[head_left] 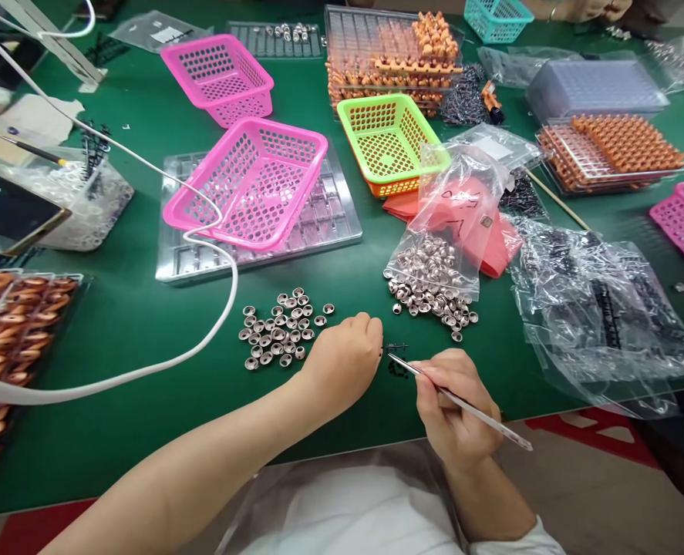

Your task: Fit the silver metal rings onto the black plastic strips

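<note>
Black plastic part (395, 348): small, thin, with short cross-prongs, lying on the green bench (133, 308) just right of the left hand (342, 362). That hand is curled into a loose fist, fingertips at the part. Right hand (449, 405), below and right of the part, grips slim tweezers (457, 401), tip meeting it. Loose silver caps (281, 327) lie left of the part; a clear bag (451, 223) of caps stands above it.
</note>
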A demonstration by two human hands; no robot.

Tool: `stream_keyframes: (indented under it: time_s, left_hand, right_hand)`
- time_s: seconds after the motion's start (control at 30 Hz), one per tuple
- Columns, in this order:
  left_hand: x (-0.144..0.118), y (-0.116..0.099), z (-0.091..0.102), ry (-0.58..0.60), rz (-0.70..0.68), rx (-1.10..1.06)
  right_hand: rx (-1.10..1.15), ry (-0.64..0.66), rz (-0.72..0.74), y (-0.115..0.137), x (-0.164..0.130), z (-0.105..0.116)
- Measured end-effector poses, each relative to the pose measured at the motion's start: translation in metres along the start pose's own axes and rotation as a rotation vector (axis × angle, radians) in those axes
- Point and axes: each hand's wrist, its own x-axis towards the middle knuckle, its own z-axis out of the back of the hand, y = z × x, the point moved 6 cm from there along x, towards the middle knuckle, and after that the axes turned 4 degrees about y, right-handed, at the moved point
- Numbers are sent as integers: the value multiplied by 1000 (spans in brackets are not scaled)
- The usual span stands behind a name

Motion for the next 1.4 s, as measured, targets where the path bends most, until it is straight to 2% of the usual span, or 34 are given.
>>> stream_keyframes:
  time_s: [0.3,0.63,0.77,0.87,1.03,1.27,1.4]
  left_hand:
    - [1,1,-2,45,14,-15]
    - [0,1,-3,5,14,-17]
    - [-1,1,-1,2,4,-73]
    - [-2,2,-1,65,3,-188]
    - [-7,2,3,176,-17,-451]
    - [-14,-3,5,378,-133,-736]
    - [-16,-3,5,394,-112,-834]
  right_hand:
    - [-29,4,19,2,0,-1]
    - [-87,44,40,5,0,-1]
    - [-2,-14,-39,0,0,1]
    - [84,-44,-133,-6,0,1]
    - [193,-72,-206,-11,0,1]
    - [294,-55,-198,-13,1,0]
    - [405,-14,-226,-16,2,-1]
